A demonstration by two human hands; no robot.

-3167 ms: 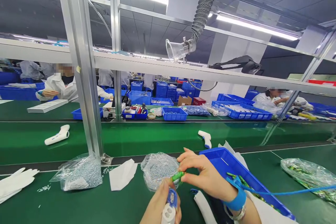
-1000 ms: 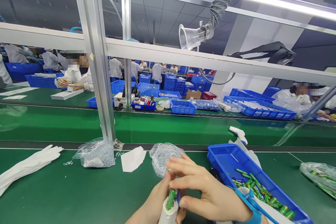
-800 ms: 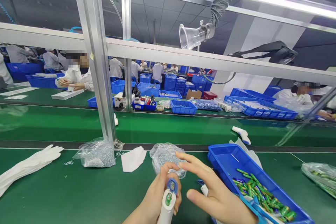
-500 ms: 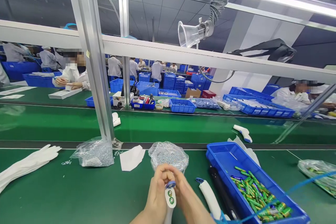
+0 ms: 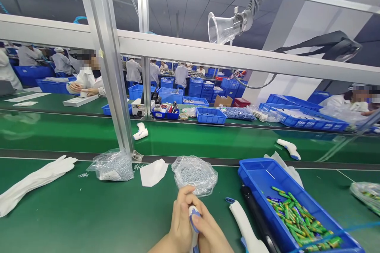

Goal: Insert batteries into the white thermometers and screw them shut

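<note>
Both my hands are wrapped around a white-and-blue gun-shaped thermometer (image 5: 194,241) held low at the front of the bench. My left hand (image 5: 180,221) closes around its left side, fingers curled over the top. From the right, my right hand (image 5: 211,227) grips it, with the thumb against a blue part near its upper end. Much of the thermometer is hidden by my fingers. Just beyond my hands sits a clear bag of small metal screws (image 5: 194,176). Another white thermometer (image 5: 245,225) with an open blue end cap lies to the right.
A blue tray (image 5: 252,170) of green batteries stands at the right, beside a black tool (image 5: 257,213). On the left are another bag of screws (image 5: 114,168) and white gloves (image 5: 38,180). Thermometers lie on the green conveyor (image 5: 208,136). A metal post (image 5: 107,59) rises left of centre.
The thermometer has turned in my hands: its open end with two batteries is no longer visible, and a blue part shows. My right thumb has come onto it. The camera view has shifted slightly.
</note>
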